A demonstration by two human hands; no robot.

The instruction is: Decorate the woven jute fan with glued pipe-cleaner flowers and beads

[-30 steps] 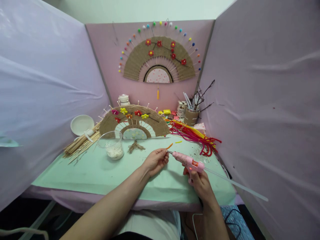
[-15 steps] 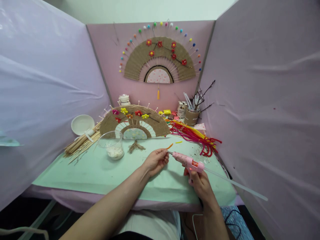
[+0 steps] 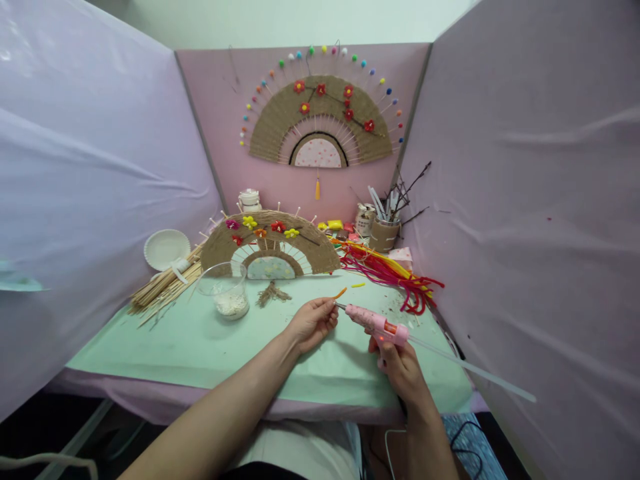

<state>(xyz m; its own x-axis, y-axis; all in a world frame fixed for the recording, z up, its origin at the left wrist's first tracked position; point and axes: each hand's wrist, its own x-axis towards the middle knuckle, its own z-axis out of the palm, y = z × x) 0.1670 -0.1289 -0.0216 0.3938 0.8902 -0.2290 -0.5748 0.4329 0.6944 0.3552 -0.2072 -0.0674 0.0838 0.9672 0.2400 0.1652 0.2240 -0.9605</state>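
Observation:
My right hand (image 3: 395, 363) is wrapped round the grip of a pink glue gun (image 3: 373, 321). A long translucent glue stick (image 3: 475, 370) sticks out of its back end, and its metal nozzle points left at the fingertips of my left hand (image 3: 314, 323). Those fingers are pinched together; what sits between them is too small to make out. A short orange strip (image 3: 341, 293) shows right beside these fingertips, and I cannot tell whether it is held or lies on the table. A short yellow piece (image 3: 358, 285) lies just beyond.
Behind my hands stands a twine-covered fan (image 3: 320, 260) with coloured flowers. Left are a clear plastic cup (image 3: 231, 303) with white bits, a stick bundle (image 3: 163, 283) and a white bowl (image 3: 167, 249). Red and yellow pipe cleaners (image 3: 395, 273) lie right; another fan (image 3: 273, 127) hangs behind.

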